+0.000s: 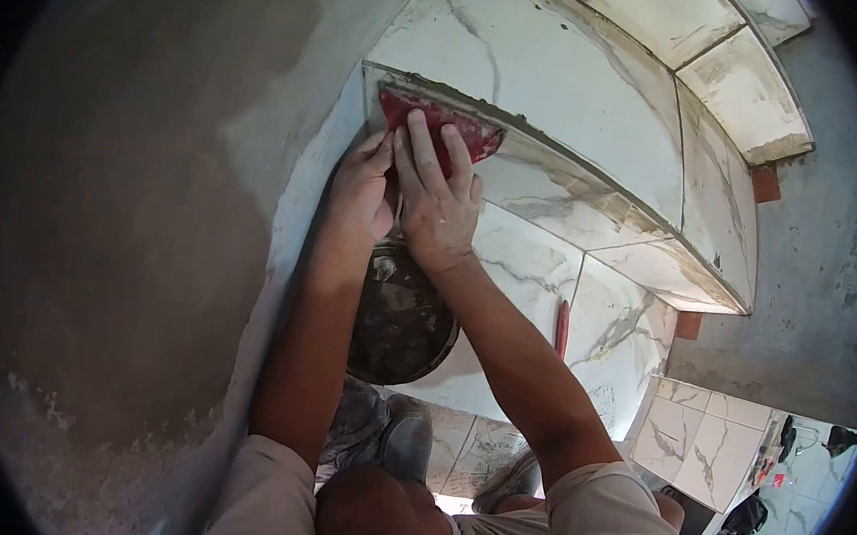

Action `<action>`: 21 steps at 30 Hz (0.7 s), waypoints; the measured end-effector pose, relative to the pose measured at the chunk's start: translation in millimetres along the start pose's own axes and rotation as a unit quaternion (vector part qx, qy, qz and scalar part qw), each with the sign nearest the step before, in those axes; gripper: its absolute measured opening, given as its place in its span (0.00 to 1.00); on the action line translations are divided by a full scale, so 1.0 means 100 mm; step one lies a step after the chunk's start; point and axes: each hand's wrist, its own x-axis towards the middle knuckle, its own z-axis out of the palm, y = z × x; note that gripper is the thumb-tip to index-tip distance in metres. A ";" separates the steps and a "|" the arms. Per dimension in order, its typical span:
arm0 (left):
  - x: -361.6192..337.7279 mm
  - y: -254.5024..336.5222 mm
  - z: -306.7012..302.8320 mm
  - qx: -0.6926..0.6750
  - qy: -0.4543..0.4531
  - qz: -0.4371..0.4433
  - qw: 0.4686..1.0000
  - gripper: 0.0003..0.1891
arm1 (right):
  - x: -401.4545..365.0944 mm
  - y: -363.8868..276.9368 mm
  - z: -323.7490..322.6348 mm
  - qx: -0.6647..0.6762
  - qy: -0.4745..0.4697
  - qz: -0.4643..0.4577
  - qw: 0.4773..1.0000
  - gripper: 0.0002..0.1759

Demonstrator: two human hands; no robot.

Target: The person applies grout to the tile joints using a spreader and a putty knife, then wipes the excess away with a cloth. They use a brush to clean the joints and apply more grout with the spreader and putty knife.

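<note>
Against the front edge of a marble-patterned tiled step lies a red scraper with a wide, smeared blade. My right hand grips it, its fingers spread over the red face. My left hand is closed at the scraper's left end, close beside the right hand; its exact hold is partly hidden. Grey mortar runs along the joint above the blade. Below my hands, a round dark bucket stands on the lower tiled step, partly covered by my forearms.
A rough plastered wall with a dark damp patch rises close on the left. A slim red tool lies on the lower step at right. Tiled stair edges curve away at upper right. Below are my shoes and a tiled block.
</note>
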 end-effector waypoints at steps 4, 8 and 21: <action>-0.38 0.18 0.25 0.159 0.139 -0.038 0.977 0.16 | -0.12 -0.14 -0.17 0.044 -0.050 0.024 0.997 0.25; -0.66 0.14 0.60 0.348 0.116 0.057 0.928 0.13 | -0.27 -0.19 -0.52 0.122 -0.003 0.101 0.987 0.27; -0.48 0.47 0.85 0.594 0.154 0.196 0.765 0.10 | 0.09 -0.47 0.11 0.182 0.142 0.173 0.958 0.32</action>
